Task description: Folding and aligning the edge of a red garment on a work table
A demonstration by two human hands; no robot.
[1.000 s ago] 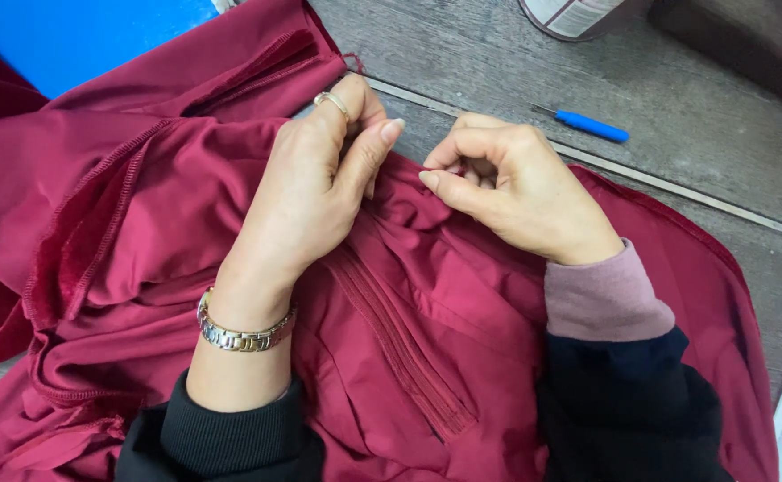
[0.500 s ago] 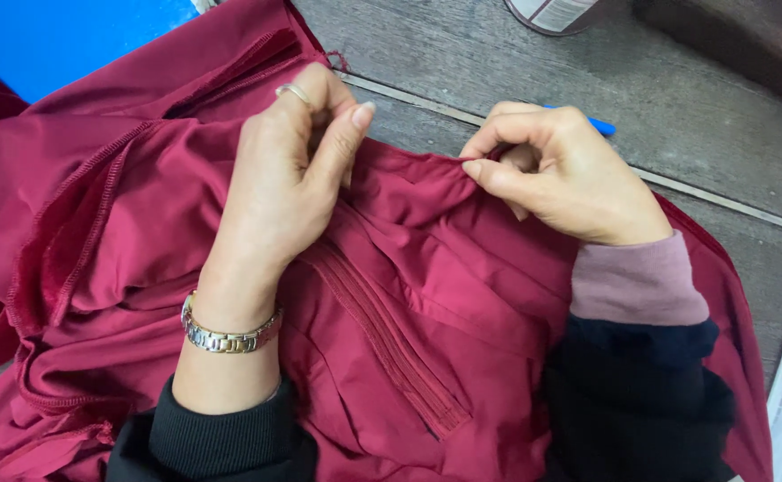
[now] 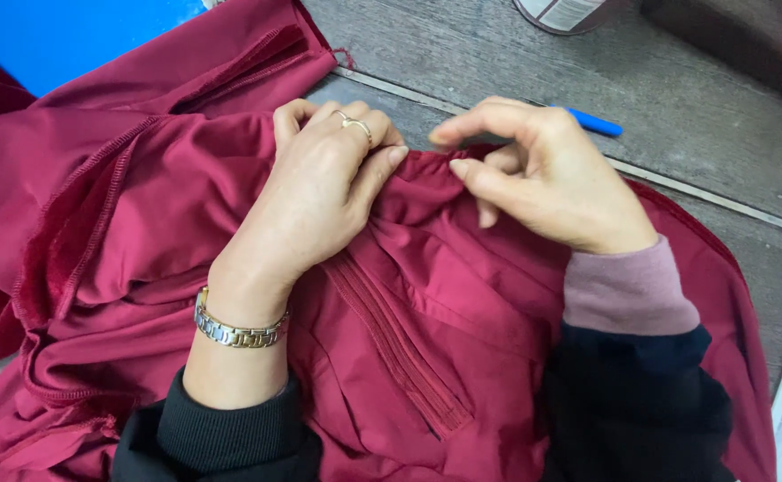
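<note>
Container check: only a round tin or pot [image 3: 562,12] at the top edge of the worktop [image 3: 703,116], cut off by the frame; can't tell what's in it.

Your left hand [image 3: 315,201] lies palm-down on the maroon garment [image 3: 141,232], fingers curled, fingertips pressing a bunched fold near its upper edge. Ring [image 3: 355,124] on one finger, metal watch [image 3: 235,328] on the wrist.

Your right hand [image 3: 547,174] sits just beside it, thumb and forefinger closed in a pinch on the same fold, other fingers tucked under. Can't tell if anything is held between the fingertips.

The garment is spread over the worktop, under both hands, zipper [image 3: 400,357] running diagonally down from below your left hand.

Blue pen-like tool [image 3: 594,122] lies on the worktop just behind your right hand, partly hidden. Blue sheet [image 3: 70,36] top left.
</note>
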